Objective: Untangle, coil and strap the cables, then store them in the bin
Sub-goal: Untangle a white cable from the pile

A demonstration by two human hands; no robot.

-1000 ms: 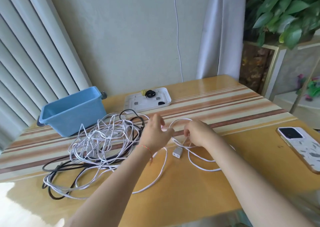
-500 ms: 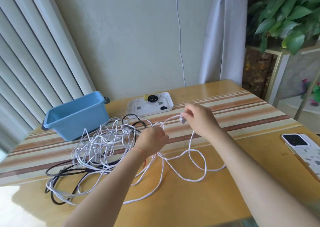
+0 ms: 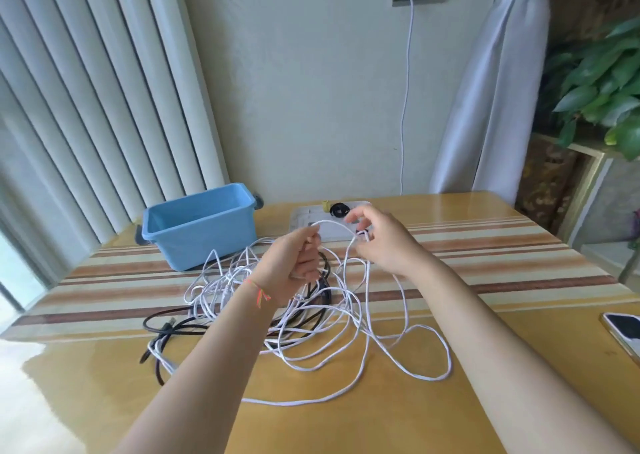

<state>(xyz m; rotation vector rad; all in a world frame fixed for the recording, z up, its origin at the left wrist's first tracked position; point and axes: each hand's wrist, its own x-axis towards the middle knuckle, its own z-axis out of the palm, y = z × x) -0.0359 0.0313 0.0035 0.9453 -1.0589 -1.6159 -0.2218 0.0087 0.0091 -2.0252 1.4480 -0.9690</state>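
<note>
Progress: early, by my reading. The cables (image 3: pixel 277 301) lie as one tangled heap, white and black strands crossed over each other, at the centre of the frame on the table (image 3: pixel 502 263). No finished coil or strapped bundle shows anywhere.
Bin: the blue bin (image 3: pixel 199 225) stands at centre left, just behind the heap, and nothing shows inside it.
Left to do: separating each strand, coiling, strapping and storing all seem to remain.
Left hand: the left hand (image 3: pixel 294 259) is raised above the heap, fingers (image 3: pixel 310 242) curled round a white strand, with more white loops hanging below it.
Right hand: the right hand (image 3: pixel 384 242) is just right of the left, thumb and fingers pinching the same white cable (image 3: pixel 330 223), which arches between the two hands. Its other fingers are loosely spread.
Small parts: a white tray (image 3: pixel 304 218) behind the hands holds a black item and a yellow one, possibly straps; too small to tell.
Other: a phone (image 3: pixel 623 332) lies at the right edge.
</note>
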